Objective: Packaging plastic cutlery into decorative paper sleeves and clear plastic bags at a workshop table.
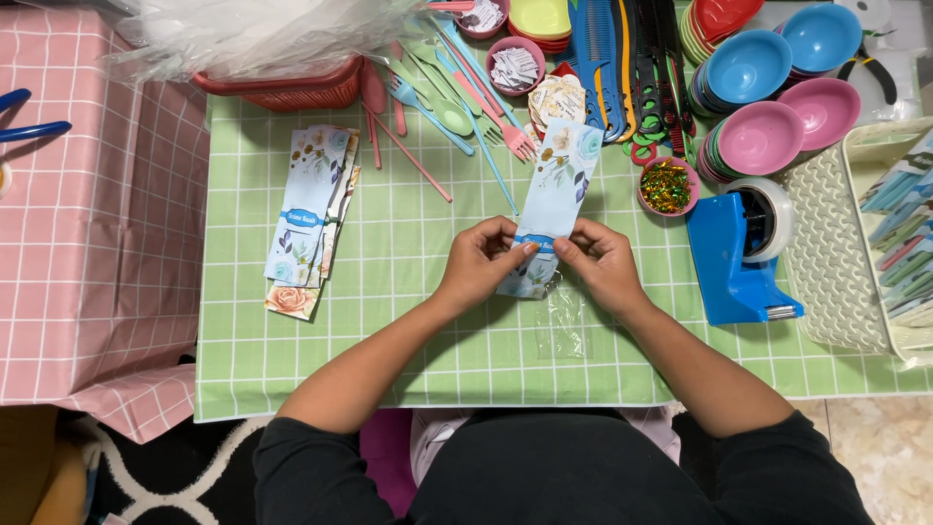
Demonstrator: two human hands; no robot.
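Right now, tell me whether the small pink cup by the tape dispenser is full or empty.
Full: the cup brims with shiny gold-green bits.

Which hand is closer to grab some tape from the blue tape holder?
Probably the right hand. The blue tape dispenser sits on the person's right side of the green table, just past that hand. The left hand would have to cross over the floral card both hands are pinching.

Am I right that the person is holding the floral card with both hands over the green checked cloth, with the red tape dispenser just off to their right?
Not quite: the tape dispenser is blue, not red, as the head view shows. The rest holds: the left hand and right hand both hold the floral card over the green checked cloth, and the dispenser sits off to the person's right.
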